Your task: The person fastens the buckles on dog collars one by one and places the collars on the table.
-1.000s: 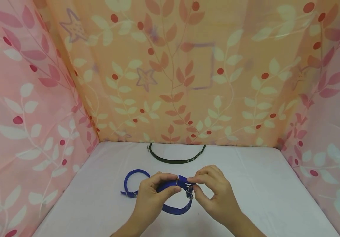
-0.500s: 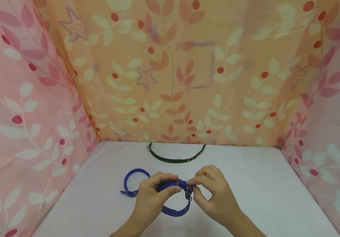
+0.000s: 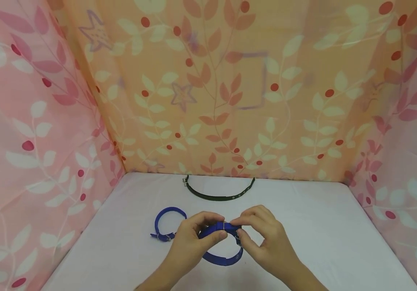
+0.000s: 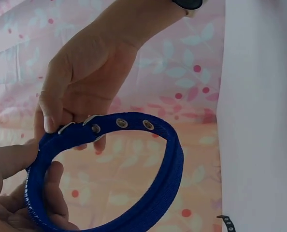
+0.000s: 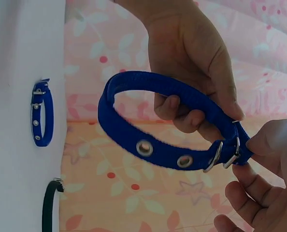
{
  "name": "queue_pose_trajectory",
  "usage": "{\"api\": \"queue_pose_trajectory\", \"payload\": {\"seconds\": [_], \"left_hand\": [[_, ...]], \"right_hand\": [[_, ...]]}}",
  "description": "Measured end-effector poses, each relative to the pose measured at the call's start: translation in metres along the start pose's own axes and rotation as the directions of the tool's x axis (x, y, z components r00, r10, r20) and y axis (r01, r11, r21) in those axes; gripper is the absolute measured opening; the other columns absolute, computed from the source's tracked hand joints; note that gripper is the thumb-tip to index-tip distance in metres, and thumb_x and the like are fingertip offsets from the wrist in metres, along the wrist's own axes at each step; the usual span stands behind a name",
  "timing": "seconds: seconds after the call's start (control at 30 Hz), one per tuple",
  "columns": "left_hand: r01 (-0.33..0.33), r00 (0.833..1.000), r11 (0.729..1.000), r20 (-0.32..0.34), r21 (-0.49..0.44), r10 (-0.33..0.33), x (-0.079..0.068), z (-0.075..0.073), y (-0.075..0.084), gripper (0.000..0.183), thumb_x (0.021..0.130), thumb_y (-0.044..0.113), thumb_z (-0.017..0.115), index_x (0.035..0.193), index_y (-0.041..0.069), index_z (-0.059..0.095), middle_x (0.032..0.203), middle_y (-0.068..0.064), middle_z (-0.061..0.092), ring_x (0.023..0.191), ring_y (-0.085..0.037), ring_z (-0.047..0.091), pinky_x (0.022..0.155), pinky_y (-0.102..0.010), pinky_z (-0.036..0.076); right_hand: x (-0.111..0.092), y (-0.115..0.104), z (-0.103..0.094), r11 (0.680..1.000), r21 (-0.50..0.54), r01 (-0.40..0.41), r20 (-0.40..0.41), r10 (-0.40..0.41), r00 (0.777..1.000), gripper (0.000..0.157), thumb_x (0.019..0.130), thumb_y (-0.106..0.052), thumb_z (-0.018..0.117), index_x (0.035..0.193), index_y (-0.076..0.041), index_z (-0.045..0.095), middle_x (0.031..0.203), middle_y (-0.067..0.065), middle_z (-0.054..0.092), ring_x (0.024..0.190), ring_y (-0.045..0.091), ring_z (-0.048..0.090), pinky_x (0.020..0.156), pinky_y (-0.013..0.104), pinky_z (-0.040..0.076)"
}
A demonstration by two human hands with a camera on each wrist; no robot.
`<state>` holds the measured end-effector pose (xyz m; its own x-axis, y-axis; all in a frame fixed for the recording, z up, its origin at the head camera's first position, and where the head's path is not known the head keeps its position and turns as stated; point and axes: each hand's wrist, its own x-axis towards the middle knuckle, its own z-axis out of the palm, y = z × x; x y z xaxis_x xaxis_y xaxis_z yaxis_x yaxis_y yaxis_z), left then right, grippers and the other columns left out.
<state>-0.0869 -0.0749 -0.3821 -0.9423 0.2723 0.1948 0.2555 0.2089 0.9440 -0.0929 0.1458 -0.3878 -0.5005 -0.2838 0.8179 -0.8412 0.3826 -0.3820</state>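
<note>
A blue collar point(image 3: 223, 260) with metal eyelets and a buckle point(image 5: 232, 153) forms a closed loop between both hands, raised off the table. My left hand point(image 3: 193, 234) pinches its band between thumb and fingers, just left of a thin metal keeper. Close by on the right, my right hand point(image 3: 266, 238) pinches the band at the buckle end with thumb and forefinger. The strap lies flat through the keeper in the head view. In the left wrist view, eyelets point(image 4: 121, 123) show along the collar's far side. The strap's tip is hidden by the right fingers.
A second blue collar point(image 3: 156, 222), buckled into a loop, lies left of the hands on the white table point(image 3: 325, 242). An open dark green collar point(image 3: 215, 198) curves near the back edge. Patterned cloth walls point(image 3: 295, 121) enclose the back and sides.
The strap end, earlier lifted apart above the buckle, now lies down along the band through the keeper. Both hands keep their hold, and the head view has shifted slightly.
</note>
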Motion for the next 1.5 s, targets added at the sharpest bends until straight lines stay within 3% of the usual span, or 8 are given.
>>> {"api": "queue_pose_trajectory", "payload": {"seconds": [0.13, 0.27, 0.43, 0.63, 0.9, 1.23, 1.5], "left_hand": [[-0.015, 1.000, 0.999, -0.026, 0.051, 0.017, 0.000, -0.002, 0.001, 0.021, 0.091, 0.037, 0.079, 0.109, 0.028, 0.073, 0.099, 0.008, 0.073, 0.091, -0.022, 0.065, 0.079, -0.026, 0.056], [-0.028, 0.997, 0.999, -0.076, -0.038, 0.025, 0.000, -0.003, 0.003, 0.020, 0.091, 0.030, 0.079, 0.109, 0.025, 0.073, 0.103, 0.004, 0.073, 0.095, -0.022, 0.068, 0.085, -0.026, 0.058], [-0.083, 0.988, 0.985, -0.144, -0.152, 0.061, -0.001, -0.004, 0.004, 0.021, 0.092, 0.021, 0.079, 0.112, 0.019, 0.072, 0.109, -0.002, 0.073, 0.100, -0.025, 0.070, 0.090, -0.029, 0.059], [-0.153, 0.980, 0.963, -0.157, -0.223, 0.119, -0.002, -0.007, 0.005, 0.023, 0.092, 0.011, 0.077, 0.114, 0.010, 0.070, 0.112, -0.008, 0.071, 0.102, -0.026, 0.069, 0.091, -0.029, 0.058], [-0.194, 0.972, 0.968, -0.162, -0.161, 0.168, -0.001, -0.013, 0.007, 0.022, 0.092, 0.011, 0.077, 0.113, 0.012, 0.072, 0.111, -0.005, 0.073, 0.103, -0.025, 0.063, 0.093, -0.026, 0.053], [-0.226, 0.966, 0.973, -0.139, -0.045, 0.218, 0.003, -0.021, 0.005, 0.022, 0.093, 0.016, 0.077, 0.114, 0.020, 0.072, 0.112, 0.004, 0.075, 0.110, -0.021, 0.063, 0.098, -0.032, 0.047], [-0.190, 0.971, 0.982, -0.143, 0.019, 0.191, 0.004, -0.026, 0.005, 0.021, 0.092, 0.023, 0.078, 0.112, 0.026, 0.073, 0.108, 0.008, 0.075, 0.110, -0.019, 0.061, 0.097, -0.033, 0.047]], "right_hand": [[0.002, -0.002, -0.003, 0.999, 0.022, -0.024, 0.002, 0.024, 1.000, 0.040, 0.079, 0.004, 0.081, 0.113, -0.017, 0.074, 0.104, -0.007, 0.069, 0.099, 0.012, 0.061, 0.088, 0.017, 0.049], [0.002, -0.001, -0.007, 0.995, 0.019, -0.099, 0.060, 0.098, 0.993, 0.043, 0.083, -0.005, 0.084, 0.121, -0.017, 0.070, 0.110, -0.008, 0.070, 0.105, 0.011, 0.063, 0.093, 0.017, 0.049], [0.001, 0.000, -0.011, 0.977, -0.009, -0.215, 0.143, 0.214, 0.966, 0.047, 0.087, -0.018, 0.084, 0.130, -0.023, 0.065, 0.114, -0.013, 0.069, 0.110, 0.008, 0.064, 0.097, 0.023, 0.050], [0.001, 0.002, -0.012, 0.973, -0.032, -0.229, 0.178, 0.231, 0.957, 0.037, 0.088, -0.024, 0.083, 0.122, -0.028, 0.068, 0.111, -0.015, 0.070, 0.107, 0.007, 0.064, 0.092, 0.030, 0.053], [0.002, 0.004, -0.016, 0.974, -0.055, -0.219, 0.171, 0.226, 0.959, 0.034, 0.086, -0.021, 0.084, 0.116, -0.028, 0.071, 0.106, -0.018, 0.070, 0.103, 0.007, 0.064, 0.090, 0.028, 0.051], [0.005, 0.005, -0.021, 0.971, -0.103, -0.215, 0.155, 0.229, 0.961, 0.037, 0.084, -0.016, 0.086, 0.115, -0.031, 0.073, 0.103, -0.022, 0.070, 0.103, 0.005, 0.063, 0.089, 0.029, 0.052], [0.004, 0.006, -0.023, 0.972, -0.117, -0.206, 0.162, 0.223, 0.961, 0.035, 0.085, -0.016, 0.085, 0.115, -0.030, 0.073, 0.103, -0.022, 0.070, 0.105, 0.005, 0.063, 0.093, 0.027, 0.048]]}}
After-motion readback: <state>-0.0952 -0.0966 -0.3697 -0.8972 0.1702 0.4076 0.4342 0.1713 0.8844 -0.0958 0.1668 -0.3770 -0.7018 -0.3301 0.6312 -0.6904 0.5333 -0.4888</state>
